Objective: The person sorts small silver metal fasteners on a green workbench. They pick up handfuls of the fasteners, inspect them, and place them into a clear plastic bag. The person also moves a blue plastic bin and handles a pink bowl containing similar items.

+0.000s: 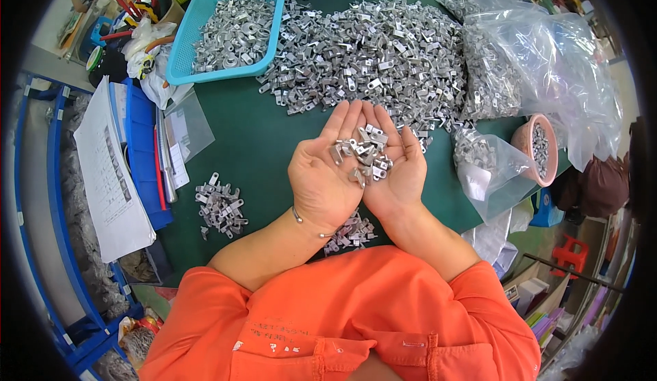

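My left hand (316, 184) and my right hand (405, 184) are side by side, palms up, cupped above the green table (260, 135). Together they hold a small heap of silvery metal tabs with holes (373, 150), most of it over the right palm and the join between the hands. Just beyond my fingertips spreads a large pile of similar metal tabs (383, 53). A smaller pile of tabs (220, 208) lies left of my left forearm. Another small pile (352, 233) sits between my forearms, close to my body and partly hidden by my left wrist.
A turquoise basket (179, 59) with metal parts stands at the far left. To the right are clear plastic bags (547, 53) and a pink tub (525, 150) holding small parts. Papers (113, 182) and a blue bin (142, 155) line the left edge; a red stool (569, 252) stands beyond the right side.
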A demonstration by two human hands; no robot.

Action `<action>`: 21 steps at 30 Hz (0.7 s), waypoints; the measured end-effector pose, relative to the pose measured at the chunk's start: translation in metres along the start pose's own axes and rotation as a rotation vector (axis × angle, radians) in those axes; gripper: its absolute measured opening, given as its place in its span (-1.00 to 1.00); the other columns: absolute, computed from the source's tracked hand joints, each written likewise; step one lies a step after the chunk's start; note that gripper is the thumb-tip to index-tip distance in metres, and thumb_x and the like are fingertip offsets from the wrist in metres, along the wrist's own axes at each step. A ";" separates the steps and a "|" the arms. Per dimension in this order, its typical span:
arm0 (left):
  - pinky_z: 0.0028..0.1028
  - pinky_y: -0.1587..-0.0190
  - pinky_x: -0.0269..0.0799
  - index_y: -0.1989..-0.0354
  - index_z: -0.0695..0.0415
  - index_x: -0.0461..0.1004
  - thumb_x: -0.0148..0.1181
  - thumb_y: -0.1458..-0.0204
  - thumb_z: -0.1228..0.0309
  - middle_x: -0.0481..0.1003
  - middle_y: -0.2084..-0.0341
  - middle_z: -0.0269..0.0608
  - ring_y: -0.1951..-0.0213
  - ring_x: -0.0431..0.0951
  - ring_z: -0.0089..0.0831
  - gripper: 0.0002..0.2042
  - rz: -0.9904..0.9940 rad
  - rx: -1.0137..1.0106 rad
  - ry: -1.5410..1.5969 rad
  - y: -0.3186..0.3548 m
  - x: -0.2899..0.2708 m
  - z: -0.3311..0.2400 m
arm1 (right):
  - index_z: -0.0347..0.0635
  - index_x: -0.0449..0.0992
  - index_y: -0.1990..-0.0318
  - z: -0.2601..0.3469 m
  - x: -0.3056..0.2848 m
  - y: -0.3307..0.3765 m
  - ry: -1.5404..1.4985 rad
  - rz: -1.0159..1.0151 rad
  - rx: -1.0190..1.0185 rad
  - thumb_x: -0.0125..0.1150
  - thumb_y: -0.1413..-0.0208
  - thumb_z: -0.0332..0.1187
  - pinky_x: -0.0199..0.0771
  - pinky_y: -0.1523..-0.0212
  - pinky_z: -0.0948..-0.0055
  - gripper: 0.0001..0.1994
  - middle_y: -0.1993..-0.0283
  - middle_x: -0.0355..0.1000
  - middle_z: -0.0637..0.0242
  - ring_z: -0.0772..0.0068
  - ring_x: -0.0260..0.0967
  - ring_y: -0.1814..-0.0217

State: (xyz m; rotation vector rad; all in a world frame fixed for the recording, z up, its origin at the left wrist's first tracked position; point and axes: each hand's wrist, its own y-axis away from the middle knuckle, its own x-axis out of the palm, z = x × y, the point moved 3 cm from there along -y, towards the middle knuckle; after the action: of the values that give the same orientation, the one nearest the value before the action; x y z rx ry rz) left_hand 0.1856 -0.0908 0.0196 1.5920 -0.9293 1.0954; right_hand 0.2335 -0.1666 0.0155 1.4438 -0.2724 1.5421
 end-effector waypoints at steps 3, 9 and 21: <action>-0.16 -0.37 -0.07 -0.27 0.23 0.12 -0.17 -0.04 0.34 0.12 -0.29 -0.05 -0.35 0.03 -0.20 -0.44 0.063 -0.010 0.045 0.002 -0.003 0.000 | -0.27 0.29 -0.18 0.000 -0.001 0.000 -0.004 0.042 -0.002 -0.43 -0.30 -0.10 0.05 -0.36 0.16 -0.48 -0.30 0.18 0.16 0.22 0.09 -0.35; -0.17 -0.37 -0.05 -0.25 0.23 0.15 -0.14 -0.07 0.40 0.13 -0.29 -0.06 -0.35 0.04 -0.21 -0.49 0.009 -0.003 0.069 0.001 -0.004 0.001 | -0.28 0.25 -0.21 0.001 0.000 0.004 0.032 0.069 -0.033 -0.44 -0.30 -0.09 0.04 -0.37 0.18 -0.46 -0.32 0.14 0.15 0.20 0.06 -0.37; -0.25 -0.30 0.09 -0.35 0.10 0.01 -0.19 -0.24 0.24 0.08 -0.31 -0.14 -0.34 0.06 -0.28 -0.48 0.100 -0.087 -0.245 0.003 -0.032 0.025 | -0.30 0.26 -0.19 -0.007 0.001 0.016 1.405 0.391 -0.696 -0.14 -0.23 -0.30 0.00 -0.32 0.20 -0.58 -0.24 0.24 0.08 0.08 0.11 -0.33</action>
State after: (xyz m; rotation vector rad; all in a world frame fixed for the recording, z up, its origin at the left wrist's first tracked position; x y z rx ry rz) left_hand 0.1788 -0.1138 -0.0136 1.6466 -1.2139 0.9266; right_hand 0.2170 -0.1688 0.0216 -0.3882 -0.1800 2.0997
